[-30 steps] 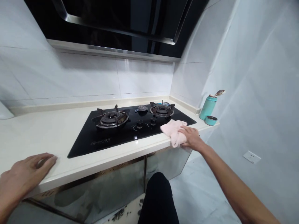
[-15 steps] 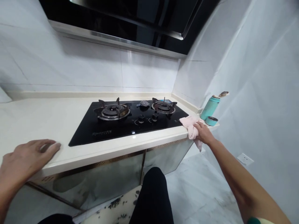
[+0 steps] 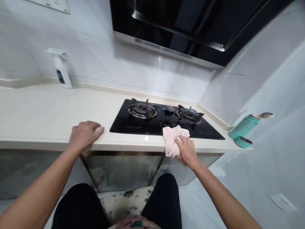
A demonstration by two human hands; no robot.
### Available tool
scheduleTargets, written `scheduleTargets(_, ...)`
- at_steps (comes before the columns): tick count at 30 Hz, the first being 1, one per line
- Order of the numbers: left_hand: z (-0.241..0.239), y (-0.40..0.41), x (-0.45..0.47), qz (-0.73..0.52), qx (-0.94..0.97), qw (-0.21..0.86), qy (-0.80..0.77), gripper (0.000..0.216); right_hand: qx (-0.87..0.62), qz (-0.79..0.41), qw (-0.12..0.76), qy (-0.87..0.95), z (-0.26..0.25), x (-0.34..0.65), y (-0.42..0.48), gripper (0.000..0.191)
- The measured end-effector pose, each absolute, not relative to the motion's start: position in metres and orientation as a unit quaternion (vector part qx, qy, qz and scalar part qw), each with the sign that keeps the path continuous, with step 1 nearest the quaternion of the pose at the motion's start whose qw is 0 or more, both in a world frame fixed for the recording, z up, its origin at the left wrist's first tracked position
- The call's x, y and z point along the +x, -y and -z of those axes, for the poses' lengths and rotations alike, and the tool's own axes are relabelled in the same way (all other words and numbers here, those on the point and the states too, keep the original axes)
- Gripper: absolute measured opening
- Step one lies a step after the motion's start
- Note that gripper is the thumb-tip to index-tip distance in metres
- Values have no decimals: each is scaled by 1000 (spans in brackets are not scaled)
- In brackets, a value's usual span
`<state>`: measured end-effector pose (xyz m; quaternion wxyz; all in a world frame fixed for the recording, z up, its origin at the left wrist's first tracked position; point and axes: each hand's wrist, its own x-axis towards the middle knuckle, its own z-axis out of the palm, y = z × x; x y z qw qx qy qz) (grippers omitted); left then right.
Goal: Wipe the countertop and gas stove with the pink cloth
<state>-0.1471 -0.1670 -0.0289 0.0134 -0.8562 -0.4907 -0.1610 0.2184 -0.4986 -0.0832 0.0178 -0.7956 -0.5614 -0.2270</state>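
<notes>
My right hand (image 3: 187, 152) sits on a bunched pink cloth (image 3: 172, 141), fingers pressed together and closed over it, at the near edge of the black glass gas hob (image 3: 209, 133), with part of the cloth hanging over the front of the cream stone countertop (image 3: 43, 111). My left hand (image 3: 85, 135) rests on the countertop's near edge, left of the hob, fingers loosely curled and together, holding nothing. A scouring pad (image 3: 169, 108) lies between the burners, a white spray bottle (image 3: 61, 70) stands far left, and a teal flask (image 3: 243, 127) lies far right beside its cup (image 3: 243, 142).
</notes>
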Motion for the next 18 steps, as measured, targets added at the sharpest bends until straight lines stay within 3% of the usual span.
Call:
scheduleTargets(10,47,168,-148,259,-842,-12,472,38,-689,220,32,690,65,70,378,73)
scheduleTargets(15,45,173,-151,373,-819,-62,432,30,-660,209,66,719,61,22,344,67)
scheduleTargets(18,40,195,-150,438,-824,-76,350,26,-646,165,88,740,59,19,342,78)
